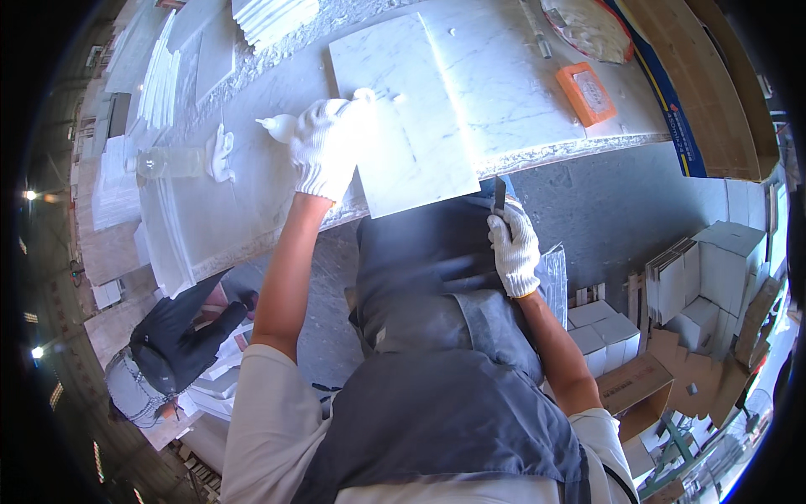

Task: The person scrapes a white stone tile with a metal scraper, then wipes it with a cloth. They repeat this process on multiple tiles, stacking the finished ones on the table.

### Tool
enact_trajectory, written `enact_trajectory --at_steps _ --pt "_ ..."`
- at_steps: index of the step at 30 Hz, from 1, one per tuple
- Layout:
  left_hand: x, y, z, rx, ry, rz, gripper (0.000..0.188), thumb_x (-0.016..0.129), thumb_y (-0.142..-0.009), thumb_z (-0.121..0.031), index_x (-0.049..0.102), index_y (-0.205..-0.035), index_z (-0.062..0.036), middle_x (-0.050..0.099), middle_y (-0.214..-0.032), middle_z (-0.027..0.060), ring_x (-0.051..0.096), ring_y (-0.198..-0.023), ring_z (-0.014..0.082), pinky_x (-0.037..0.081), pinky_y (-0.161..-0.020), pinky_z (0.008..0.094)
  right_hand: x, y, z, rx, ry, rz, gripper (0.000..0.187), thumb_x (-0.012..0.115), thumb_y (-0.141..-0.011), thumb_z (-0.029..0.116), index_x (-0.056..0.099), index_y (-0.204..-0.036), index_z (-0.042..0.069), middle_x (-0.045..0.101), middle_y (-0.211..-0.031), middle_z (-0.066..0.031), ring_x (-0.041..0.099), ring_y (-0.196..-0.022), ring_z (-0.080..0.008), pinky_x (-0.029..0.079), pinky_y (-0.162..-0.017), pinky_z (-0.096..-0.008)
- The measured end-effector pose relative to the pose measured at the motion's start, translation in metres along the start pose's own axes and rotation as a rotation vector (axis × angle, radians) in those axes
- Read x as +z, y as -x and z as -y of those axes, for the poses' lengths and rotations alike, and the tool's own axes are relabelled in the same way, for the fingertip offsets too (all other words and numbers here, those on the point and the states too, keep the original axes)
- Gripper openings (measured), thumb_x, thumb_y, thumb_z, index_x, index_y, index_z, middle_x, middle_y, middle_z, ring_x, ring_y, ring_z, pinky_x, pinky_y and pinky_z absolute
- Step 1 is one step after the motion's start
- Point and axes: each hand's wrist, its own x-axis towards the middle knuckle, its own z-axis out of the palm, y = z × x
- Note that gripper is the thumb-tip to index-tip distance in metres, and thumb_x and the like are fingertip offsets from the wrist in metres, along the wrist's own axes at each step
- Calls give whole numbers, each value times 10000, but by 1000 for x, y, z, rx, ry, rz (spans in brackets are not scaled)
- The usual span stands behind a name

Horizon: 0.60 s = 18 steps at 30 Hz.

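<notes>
My left hand (326,147), in a white knit glove, is closed around a white squeeze bottle (280,127) whose pointed nozzle sticks out to the left. It is over the left edge of a white, grey-veined marble tile (420,139); glare washes out part of the fingers and the tile. The tile lies on the worktable with its near end jutting past the front edge. My right hand (515,244), gloved too, grips a scraper (500,195) with a dark flat blade pointing up, just off the tile's near right corner. The fingers hide its handle.
An orange block with a pale face (588,92) sits on the worktable (512,109), near a bag of whitish paste (588,29) and a cardboard box (714,84). On the left are a clear bottle (172,162), a crumpled white glove (221,154) and stacked slabs (159,88). Another person (172,344) is lower left.
</notes>
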Motion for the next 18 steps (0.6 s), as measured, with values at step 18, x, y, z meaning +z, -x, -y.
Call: enact_trajectory --at_steps 18 --pt "9 -3 3 153 -113 -207 172 647 -975 -226 752 -1110 -215 706 -1164 19 630 -1264 339 530 -1008 516 1 -1 4 25 35 -2 240 695 -962 112 705 -1177 5 700 -1263 -205 669 -1196 -377 524 -1033 -426"
